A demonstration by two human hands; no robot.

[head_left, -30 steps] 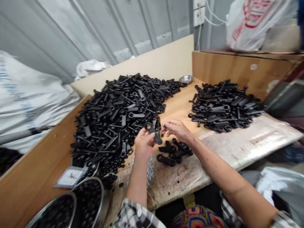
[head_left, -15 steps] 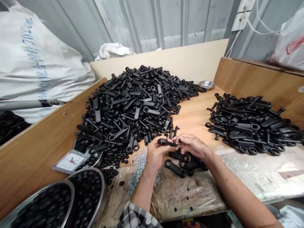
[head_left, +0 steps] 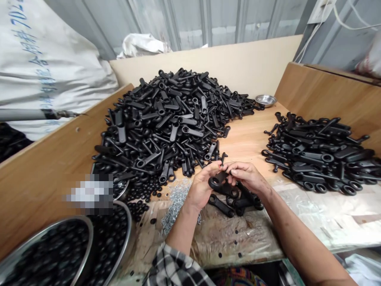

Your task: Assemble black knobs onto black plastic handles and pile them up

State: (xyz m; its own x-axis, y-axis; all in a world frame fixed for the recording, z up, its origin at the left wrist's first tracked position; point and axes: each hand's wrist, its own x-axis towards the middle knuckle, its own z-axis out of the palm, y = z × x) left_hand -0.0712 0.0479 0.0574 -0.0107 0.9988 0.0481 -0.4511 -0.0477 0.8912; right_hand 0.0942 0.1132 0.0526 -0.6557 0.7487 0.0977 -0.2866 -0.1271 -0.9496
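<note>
A black crank handle [head_left: 218,179] with a ring at one end is gripped in my left hand [head_left: 202,186], its ring turned toward me. At the far end of that handle, the fingers of my right hand [head_left: 245,176] pinch closed; whatever small part they hold is hidden. Just below both hands lie several more black handles [head_left: 222,205] on the worn board. Left of my left wrist is a heap of small silver screws [head_left: 177,206]. Behind the hands rises a large pile of black crank handles [head_left: 166,123].
A second pile of handles [head_left: 321,155] lies at the right. Two metal bowls of black knobs [head_left: 47,254] stand at lower left, near loose black knobs [head_left: 139,208]. A small steel dish [head_left: 266,100] sits at the back. Wooden boards [head_left: 59,167] border the table.
The handle has turned in my left hand, so its ring now faces me. My right fingers stay at its other end. The whole view has shifted slightly.
</note>
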